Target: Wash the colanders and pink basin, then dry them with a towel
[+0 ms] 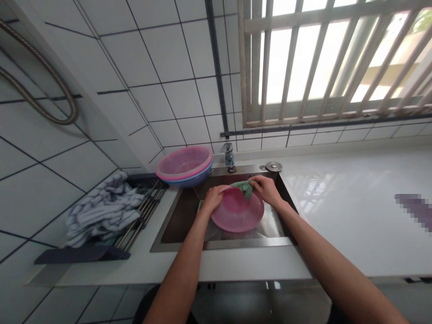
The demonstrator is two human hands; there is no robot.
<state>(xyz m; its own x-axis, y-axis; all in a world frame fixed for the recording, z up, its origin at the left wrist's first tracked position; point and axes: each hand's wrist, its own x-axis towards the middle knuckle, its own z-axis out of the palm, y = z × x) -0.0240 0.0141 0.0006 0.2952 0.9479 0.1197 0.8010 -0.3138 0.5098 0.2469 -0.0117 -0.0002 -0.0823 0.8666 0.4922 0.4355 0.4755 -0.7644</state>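
Observation:
A pink plastic colander point(237, 215) is held tilted over the steel sink point(182, 216). My left hand point(213, 198) grips its upper left rim with fingers curled. My right hand point(267, 188) is closed on a green cloth point(245, 187) pressed against the colander's upper rim. Both forearms reach in from the bottom of the view.
A pink colander stacked in a blue basin point(185, 165) stands at the sink's far left corner. The tap point(229, 157) rises behind the sink. A striped towel point(101, 209) lies on a drying rack point(135, 216) at left. White counter point(354, 211) stretches right, below a barred window point(330, 58).

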